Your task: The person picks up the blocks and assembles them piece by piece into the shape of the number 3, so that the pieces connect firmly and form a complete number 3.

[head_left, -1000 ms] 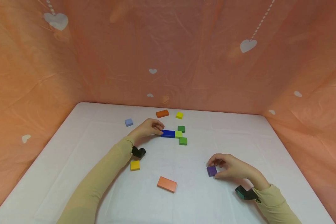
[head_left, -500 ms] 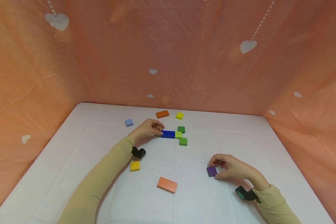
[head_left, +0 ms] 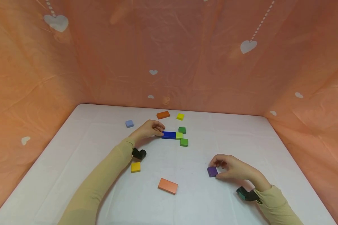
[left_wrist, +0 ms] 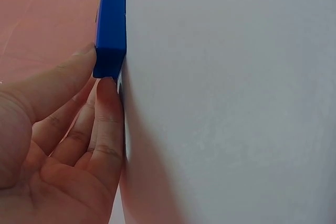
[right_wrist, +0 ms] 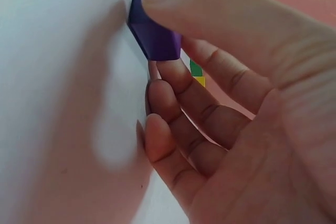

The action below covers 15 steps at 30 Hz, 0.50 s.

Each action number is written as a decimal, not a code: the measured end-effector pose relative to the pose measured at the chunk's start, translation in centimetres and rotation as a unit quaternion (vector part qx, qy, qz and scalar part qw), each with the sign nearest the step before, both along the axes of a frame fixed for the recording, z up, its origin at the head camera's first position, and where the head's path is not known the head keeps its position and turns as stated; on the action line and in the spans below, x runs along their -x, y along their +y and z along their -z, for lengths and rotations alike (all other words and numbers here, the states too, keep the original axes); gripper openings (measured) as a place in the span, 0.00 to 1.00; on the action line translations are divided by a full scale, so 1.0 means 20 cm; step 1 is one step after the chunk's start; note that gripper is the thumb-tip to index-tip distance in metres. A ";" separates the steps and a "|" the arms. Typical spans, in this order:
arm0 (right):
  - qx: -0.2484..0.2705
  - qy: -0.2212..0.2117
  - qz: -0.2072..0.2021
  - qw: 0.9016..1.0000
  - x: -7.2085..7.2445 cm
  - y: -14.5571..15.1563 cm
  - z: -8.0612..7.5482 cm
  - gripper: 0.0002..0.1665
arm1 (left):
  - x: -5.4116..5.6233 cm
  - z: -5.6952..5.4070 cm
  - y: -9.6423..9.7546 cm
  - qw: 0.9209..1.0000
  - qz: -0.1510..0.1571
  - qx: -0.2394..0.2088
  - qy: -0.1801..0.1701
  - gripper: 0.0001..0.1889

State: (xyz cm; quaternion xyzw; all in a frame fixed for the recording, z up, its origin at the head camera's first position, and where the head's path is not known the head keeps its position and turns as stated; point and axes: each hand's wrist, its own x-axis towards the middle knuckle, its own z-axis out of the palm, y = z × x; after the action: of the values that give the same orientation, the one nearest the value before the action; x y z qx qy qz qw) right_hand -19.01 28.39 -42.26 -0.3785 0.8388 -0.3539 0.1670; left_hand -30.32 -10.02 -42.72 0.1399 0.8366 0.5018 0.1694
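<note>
In the head view my left hand (head_left: 149, 128) is at the left end of a long dark blue block (head_left: 168, 135). In the left wrist view, its thumb and a fingertip touch the end of that block, the other fingers curled. A lime green block (head_left: 179, 136) adjoins the blue block's right end. One darker green block (head_left: 182, 130) lies behind the lime one, and another green block (head_left: 184, 142) in front of it. On the right, my right hand (head_left: 235, 168) pinches a purple block (head_left: 212, 172) between thumb and fingers, low at the white tabletop.
An orange block (head_left: 163, 115) and a yellow block (head_left: 180, 116) lie near the far edge, a pale blue block (head_left: 129, 123) at far left. Nearer are a deep yellow block (head_left: 135, 167) beside the left sleeve and a salmon block (head_left: 168, 186). Orange cloth (head_left: 169, 56) surrounds the table.
</note>
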 end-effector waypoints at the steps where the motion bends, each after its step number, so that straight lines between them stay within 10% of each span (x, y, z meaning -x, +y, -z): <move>1: -0.001 0.002 0.000 1.000 0.00 0.00 0.00 0.19 | 0.00 0.00 0.00 1.000 0.000 -0.001 -0.001 0.16; 15: 0.016 0.014 -0.021 1.000 0.08 -0.12 -0.01 0.18 | -0.01 -0.01 -0.01 1.000 0.009 0.002 0.009 0.16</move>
State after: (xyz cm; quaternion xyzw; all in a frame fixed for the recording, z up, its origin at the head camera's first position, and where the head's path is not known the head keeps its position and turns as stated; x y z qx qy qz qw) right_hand -20.64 26.03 -42.06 -0.4035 0.8271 -0.3584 0.1568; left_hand -30.13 -10.17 -42.57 0.1514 0.8377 0.4975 0.1667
